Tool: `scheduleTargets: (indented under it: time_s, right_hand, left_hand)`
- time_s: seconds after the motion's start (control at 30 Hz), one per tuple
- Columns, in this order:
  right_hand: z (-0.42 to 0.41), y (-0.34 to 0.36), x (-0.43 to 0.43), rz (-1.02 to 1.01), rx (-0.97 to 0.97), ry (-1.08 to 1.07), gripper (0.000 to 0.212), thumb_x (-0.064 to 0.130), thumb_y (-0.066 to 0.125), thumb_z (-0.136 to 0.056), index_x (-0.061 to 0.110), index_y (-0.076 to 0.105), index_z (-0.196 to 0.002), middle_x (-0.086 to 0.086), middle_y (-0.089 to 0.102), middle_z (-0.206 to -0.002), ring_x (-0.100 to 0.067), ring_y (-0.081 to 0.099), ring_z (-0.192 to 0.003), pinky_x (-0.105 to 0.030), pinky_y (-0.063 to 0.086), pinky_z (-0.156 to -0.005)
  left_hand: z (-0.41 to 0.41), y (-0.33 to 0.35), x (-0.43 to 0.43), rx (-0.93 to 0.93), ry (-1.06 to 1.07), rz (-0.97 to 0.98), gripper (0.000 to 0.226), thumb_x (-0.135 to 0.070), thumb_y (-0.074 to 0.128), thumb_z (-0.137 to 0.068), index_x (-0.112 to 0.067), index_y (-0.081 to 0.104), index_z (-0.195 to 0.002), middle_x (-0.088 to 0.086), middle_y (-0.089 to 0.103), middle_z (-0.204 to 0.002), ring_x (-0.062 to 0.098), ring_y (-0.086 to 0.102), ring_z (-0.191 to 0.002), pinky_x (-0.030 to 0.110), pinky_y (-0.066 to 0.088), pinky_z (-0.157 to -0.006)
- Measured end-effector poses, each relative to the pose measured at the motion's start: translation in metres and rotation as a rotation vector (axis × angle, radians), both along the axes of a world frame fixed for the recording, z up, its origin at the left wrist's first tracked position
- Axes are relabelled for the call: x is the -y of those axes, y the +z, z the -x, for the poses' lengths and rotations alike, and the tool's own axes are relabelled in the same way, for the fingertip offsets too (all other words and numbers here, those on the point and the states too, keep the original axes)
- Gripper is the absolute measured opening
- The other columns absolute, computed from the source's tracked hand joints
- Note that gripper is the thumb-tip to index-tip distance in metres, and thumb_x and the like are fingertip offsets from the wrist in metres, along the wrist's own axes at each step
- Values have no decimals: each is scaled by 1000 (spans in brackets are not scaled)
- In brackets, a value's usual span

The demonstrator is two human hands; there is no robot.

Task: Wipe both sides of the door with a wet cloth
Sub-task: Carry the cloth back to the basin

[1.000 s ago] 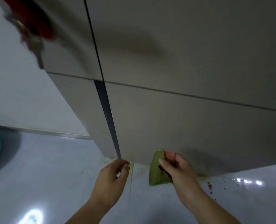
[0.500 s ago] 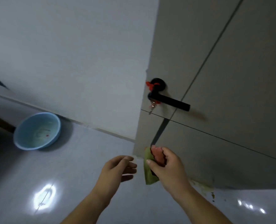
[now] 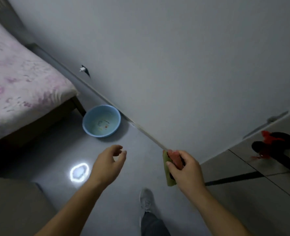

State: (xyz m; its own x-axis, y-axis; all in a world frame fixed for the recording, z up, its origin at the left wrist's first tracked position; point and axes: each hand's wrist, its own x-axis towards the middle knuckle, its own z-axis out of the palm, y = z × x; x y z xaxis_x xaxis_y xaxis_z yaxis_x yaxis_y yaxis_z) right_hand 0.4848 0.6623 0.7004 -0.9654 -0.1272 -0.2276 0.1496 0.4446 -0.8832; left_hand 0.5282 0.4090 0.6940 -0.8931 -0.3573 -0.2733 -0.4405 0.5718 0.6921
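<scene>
The cloth (image 3: 169,179), a folded green piece with a pink part showing at its top, sits at about 5 o'clock in the view, pinched between the thumb and curled fingers of the right hand (image 3: 185,169). It hangs over the floor just left of the door's near edge and does not lie against the door face. The left hand (image 3: 106,165), at 7 o'clock, holds nothing; its fingers are loosely bent with the thumb apart from them. The door (image 3: 260,201) fills the 3 to 4 o'clock corner, grey-brown and smooth, crossed by thin dark lines and one black strip. Its black handle (image 3: 277,150) is at 3 o'clock, with a red tassel (image 3: 268,137) hanging at the knob. The pale grey wall (image 3: 175,57) takes up the upper half, and a skirting strip (image 3: 106,101) runs along its foot from 10 o'clock down toward the cloth. A small white plug (image 3: 82,68) sticks out of the wall low down. The floor (image 3: 55,150) is pale and glossy and carries a bright ring of reflected light (image 3: 79,172) at 8 o'clock. A blue basin (image 3: 101,120) stands on it beside the skirting, near 9 o'clock, next to the foot of a bed (image 3: 21,82) with a pink flowered cover. At 6 o'clock a grey shoe (image 3: 146,199) and trouser leg (image 3: 152,223) show.
</scene>
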Motion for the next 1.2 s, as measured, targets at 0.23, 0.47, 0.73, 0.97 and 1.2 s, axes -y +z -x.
scheduleTargets:
  time_s: [0.23, 0.47, 0.73, 0.97, 1.2]
  right_hand:
    - [111, -23, 110, -30, -38, 169, 22, 12, 78, -87, 30, 69, -95, 14, 70, -92, -2, 65, -83, -18, 51, -72]
    - [185, -66, 244, -100, 15, 276, 21, 16, 78, -86, 27, 68, -101, 8, 69, -93, -12, 64, -84, -26, 49, -70]
    - [231, -163, 352, -185, 102, 189, 23, 18, 78, -87, 35, 62, -87, 17, 66, -88, 0, 62, -82, -17, 45, -61]
    - [266, -285, 403, -153, 210, 4, 26, 7, 73, -89, 32, 66, -83, 16, 71, -84, 10, 62, -68, -5, 44, -53]
    - [314, -414, 434, -107, 280, -71, 39, 1, 69, -91, 38, 67, -82, 33, 70, -76, 7, 64, -65, -6, 45, -56]
  left_hand:
    - [48, -12, 123, 55, 132, 132, 41, -44, 57, -100, -22, 62, -134, -3, 69, -121, 8, 60, -103, 29, 50, -90]
    - [86, -40, 237, 106, 202, 141, 39, -44, 55, -101, -21, 64, -131, -3, 68, -116, 13, 62, -101, 36, 55, -92]
    - [148, -129, 365, 214, 74, 123, 33, -42, 53, -103, -19, 66, -123, 0, 69, -112, 14, 62, -98, 33, 53, -87]
    - [233, -247, 409, 335, -71, 51, 34, -44, 51, -103, -22, 66, -123, -3, 68, -113, 15, 64, -101, 40, 57, -93]
    - [313, -371, 416, 415, -90, -19, 33, -46, 51, -101, -24, 67, -120, -6, 68, -103, 17, 63, -96, 35, 53, -88]
